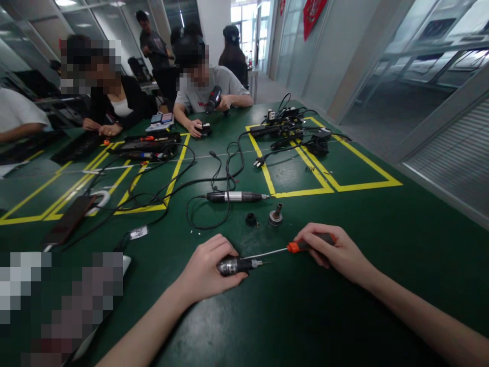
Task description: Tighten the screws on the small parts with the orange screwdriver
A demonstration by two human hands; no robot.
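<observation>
On the green worktop (344, 316) close to us, our left hand (208, 267) is wrapped shut around a small metal tool body (239, 265), pressing it to the surface. Our right hand (330, 250) is closed on the orange-collared handle of a screwdriver (294, 247), whose thin shaft reaches towards the tool body's tip. Just beyond lie a black cap (251, 219) and a small metal chuck (275, 214), then a rotary tool (235, 196) with its looping black cable (206, 214). Yellow tape lines (332, 188) frame chargers and cords further off. Across from us, other people sit working.
</observation>
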